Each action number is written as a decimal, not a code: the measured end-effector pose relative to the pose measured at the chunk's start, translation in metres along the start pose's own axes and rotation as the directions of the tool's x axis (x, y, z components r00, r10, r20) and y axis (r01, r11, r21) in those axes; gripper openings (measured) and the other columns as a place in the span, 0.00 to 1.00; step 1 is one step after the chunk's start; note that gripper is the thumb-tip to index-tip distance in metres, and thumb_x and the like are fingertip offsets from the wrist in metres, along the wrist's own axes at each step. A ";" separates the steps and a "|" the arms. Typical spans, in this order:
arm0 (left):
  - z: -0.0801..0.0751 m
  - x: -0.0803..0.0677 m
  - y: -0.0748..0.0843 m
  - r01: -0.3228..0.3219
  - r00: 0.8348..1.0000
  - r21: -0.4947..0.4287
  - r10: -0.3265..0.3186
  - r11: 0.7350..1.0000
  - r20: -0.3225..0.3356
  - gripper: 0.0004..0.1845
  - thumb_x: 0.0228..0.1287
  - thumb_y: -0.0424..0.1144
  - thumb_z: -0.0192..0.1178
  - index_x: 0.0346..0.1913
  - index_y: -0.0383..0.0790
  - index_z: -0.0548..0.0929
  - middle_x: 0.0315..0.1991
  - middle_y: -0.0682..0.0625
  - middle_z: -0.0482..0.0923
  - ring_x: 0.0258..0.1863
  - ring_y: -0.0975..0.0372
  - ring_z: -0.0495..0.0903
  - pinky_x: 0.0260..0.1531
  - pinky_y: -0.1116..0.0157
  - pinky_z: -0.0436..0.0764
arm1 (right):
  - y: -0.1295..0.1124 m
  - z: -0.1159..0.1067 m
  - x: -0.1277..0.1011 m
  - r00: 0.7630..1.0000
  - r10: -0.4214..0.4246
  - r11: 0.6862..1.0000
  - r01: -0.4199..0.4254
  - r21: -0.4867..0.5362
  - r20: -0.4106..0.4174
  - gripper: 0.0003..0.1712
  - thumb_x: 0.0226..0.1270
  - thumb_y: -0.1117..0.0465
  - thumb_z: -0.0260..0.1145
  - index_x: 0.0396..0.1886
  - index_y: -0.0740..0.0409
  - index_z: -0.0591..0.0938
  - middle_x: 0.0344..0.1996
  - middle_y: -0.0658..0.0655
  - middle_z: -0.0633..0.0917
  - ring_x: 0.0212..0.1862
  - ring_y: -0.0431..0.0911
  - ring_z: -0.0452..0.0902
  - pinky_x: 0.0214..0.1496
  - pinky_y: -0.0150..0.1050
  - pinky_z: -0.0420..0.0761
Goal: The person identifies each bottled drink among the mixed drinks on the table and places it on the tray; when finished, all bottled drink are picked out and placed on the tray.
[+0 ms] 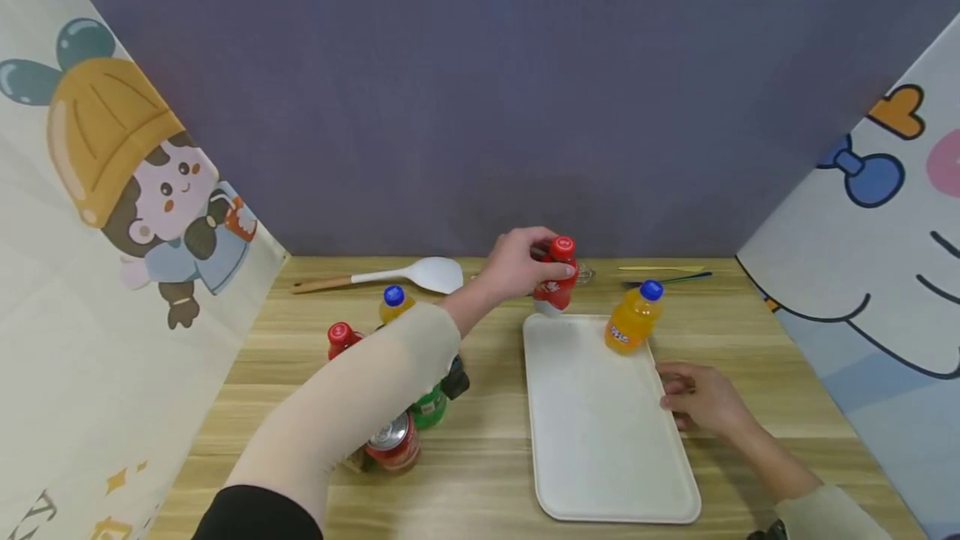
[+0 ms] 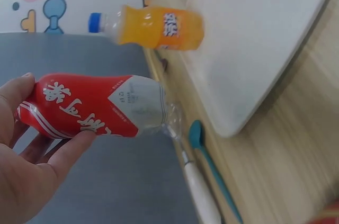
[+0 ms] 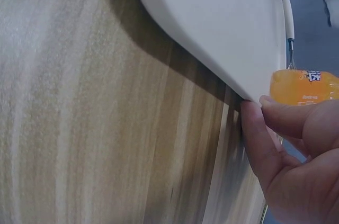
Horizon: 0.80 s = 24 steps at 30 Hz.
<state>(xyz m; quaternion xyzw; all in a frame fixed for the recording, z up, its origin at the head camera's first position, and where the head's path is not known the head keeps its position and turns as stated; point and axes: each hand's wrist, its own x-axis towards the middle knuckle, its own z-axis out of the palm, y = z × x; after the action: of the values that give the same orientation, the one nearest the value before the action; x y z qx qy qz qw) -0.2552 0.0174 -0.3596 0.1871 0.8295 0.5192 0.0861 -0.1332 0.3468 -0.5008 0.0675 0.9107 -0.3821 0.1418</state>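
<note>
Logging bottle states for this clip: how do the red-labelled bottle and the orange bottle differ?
The red-labelled bottle has a red cap and is gripped by the left hand at the tray's far edge; the orange bottle has a blue cap and stands unheld on the tray. Both are small plastic drink bottles.

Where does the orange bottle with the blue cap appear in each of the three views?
Head: orange bottle stands on the white tray's far right corner.
Left wrist: top centre, seen sideways, at the tray's edge.
Right wrist: far right edge, only part showing, above the right hand.
Shared landmark: the white tray.
</note>
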 end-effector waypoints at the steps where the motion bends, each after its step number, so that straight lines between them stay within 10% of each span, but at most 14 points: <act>1: 0.005 0.002 -0.001 0.004 1.000 -0.005 -0.004 1.000 0.005 0.22 0.62 0.43 0.75 0.58 0.46 0.84 0.46 0.54 0.86 0.48 0.57 0.83 0.41 0.62 0.86 | 0.000 0.000 0.000 1.000 0.002 1.000 -0.002 0.003 0.001 0.32 0.65 0.69 0.71 0.69 0.68 0.74 0.42 0.61 0.85 0.35 0.47 0.81 0.30 0.39 0.87; 24: 0.086 0.024 -0.030 0.082 0.996 -0.028 -0.081 0.996 0.021 0.23 0.62 0.41 0.75 0.60 0.44 0.83 0.47 0.51 0.83 0.41 0.61 0.80 0.36 0.67 0.85 | 0.005 0.003 0.001 1.000 -0.017 1.000 0.017 0.018 -0.009 0.31 0.66 0.69 0.71 0.68 0.69 0.75 0.40 0.61 0.85 0.31 0.47 0.82 0.28 0.39 0.87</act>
<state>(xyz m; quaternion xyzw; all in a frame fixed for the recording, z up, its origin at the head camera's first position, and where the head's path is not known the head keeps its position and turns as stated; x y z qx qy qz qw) -0.2549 0.0871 -0.4235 0.1569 0.8278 0.5255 0.1180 -0.1323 0.3481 -0.5060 0.0629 0.9084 -0.3911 0.1339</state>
